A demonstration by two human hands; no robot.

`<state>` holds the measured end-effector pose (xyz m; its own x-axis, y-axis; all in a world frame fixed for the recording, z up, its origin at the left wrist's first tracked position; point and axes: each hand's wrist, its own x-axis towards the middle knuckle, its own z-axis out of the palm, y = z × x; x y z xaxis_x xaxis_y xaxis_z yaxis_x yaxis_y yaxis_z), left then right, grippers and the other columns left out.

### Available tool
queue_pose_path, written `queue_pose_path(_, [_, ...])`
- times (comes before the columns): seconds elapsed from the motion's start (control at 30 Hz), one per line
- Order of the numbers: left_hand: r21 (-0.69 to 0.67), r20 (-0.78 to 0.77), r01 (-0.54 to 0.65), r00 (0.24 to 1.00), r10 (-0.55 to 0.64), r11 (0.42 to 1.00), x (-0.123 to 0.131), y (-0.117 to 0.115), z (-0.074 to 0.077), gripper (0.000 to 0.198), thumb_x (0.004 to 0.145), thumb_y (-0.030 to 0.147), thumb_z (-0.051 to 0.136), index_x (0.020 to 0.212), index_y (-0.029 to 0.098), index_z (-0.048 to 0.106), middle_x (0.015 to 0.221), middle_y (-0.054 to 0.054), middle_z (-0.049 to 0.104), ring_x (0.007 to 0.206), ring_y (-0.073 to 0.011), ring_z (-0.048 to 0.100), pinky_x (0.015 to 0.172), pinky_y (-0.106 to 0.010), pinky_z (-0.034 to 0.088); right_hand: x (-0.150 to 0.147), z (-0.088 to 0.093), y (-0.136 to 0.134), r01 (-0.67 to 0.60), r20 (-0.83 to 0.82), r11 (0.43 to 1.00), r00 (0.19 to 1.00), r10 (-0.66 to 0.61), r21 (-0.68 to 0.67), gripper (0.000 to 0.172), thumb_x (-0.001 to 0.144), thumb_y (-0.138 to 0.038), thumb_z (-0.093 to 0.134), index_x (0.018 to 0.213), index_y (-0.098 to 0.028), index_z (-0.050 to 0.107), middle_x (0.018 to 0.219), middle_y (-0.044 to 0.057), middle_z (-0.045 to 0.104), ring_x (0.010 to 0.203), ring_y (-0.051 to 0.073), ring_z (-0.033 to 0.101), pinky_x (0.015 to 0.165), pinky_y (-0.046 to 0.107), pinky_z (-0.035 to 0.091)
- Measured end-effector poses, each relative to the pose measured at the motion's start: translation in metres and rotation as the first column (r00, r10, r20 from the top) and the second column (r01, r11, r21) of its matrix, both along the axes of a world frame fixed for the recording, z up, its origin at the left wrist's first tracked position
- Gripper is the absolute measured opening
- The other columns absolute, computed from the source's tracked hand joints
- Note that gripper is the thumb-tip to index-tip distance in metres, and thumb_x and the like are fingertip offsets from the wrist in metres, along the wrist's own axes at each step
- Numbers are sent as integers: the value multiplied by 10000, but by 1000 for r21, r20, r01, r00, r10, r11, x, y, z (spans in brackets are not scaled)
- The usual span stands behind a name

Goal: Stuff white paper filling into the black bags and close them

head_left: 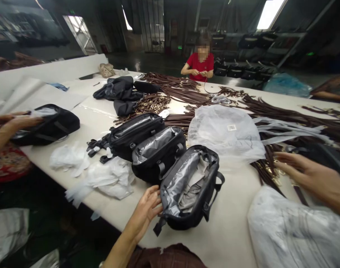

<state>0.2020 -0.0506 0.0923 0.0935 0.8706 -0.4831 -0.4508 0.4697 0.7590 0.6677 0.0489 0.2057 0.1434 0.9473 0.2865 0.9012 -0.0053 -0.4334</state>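
My left hand touches the near left side of an unzipped black bag, its fingers slightly apart and not closed around it. Silver lining and crumpled grey material show inside that bag. At the right, my right hand is stretched out with nothing seen in it, above brown straps with gold-coloured clips. A dark item lies just beyond it, partly hidden by the hand and forearm. Two more open black bags, a middle one and a farther one, stand beside the first.
White plastic wrappings lie by the table's left edge. A clear bag and a filled plastic bag sit at the right. Brown straps cover the far side. Co-workers are at left, handling a black bag, and across the table.
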Motion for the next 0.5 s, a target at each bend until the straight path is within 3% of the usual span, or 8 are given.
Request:
queue_pose_path(0.07, [-40,80,126,989,-122,991,-7,-14,-6,505,815,549,717,1118,173,566,1177,-137,622,1050,-251,632,844,-356,525,-87,-2,-29,-315,-117,949,943,313,0,414,831,-631,623,1126,-348,688,1073,67,734,947,259,682,829,436,522])
queue_pose_path(0.13, [-71,86,266,962,-259,961,-17,-24,-8,490,827,594,680,1024,152,601,1046,-123,636,989,-248,632,777,-351,543,-172,-8,-61,-622,-201,781,773,601,-59,264,947,-406,568,1194,-339,636,1140,26,708,1048,187,647,896,328,524])
queue_pose_path(0.2, [-69,36,362,932,-360,930,-27,-29,-7,495,826,613,663,979,144,616,934,-96,623,903,-234,631,704,-341,555,-237,-17,-88,-767,-219,613,641,735,-187,291,935,-269,591,1224,-304,602,1150,22,679,1059,180,615,924,305,500])
queue_pose_path(0.27, [-10,-22,464,885,-464,886,-31,-27,-5,476,798,578,702,975,143,626,890,-72,609,856,-221,632,664,-321,554,-276,-28,-105,-785,-190,514,595,781,-347,337,892,-171,622,1207,-284,595,1123,25,659,1031,204,600,898,332,488])
queue_pose_path(0.33, [63,-51,583,812,-581,810,-30,-22,-5,452,760,522,745,975,141,632,909,-69,614,843,-214,637,636,-290,540,-293,-39,-114,-732,-128,497,611,781,-466,312,891,-115,587,1165,-265,600,1080,32,649,986,222,591,860,361,474])
queue_pose_path(0.4, [96,-65,653,758,-649,752,-25,-17,-7,445,760,515,725,967,133,627,852,-57,619,762,-188,632,591,-259,506,-296,-51,-116,-668,-72,533,655,752,-519,255,899,-127,583,1126,-242,604,1060,42,641,969,237,582,848,381,456])
queue_pose_path(0.5, [106,-146,657,753,-641,747,-21,-15,-11,433,795,541,638,929,131,599,704,-15,589,597,-142,577,539,-244,455,-294,-63,-117,-612,-84,621,742,666,-490,319,831,-213,720,1125,-252,603,1078,28,636,1007,241,576,871,365,431])
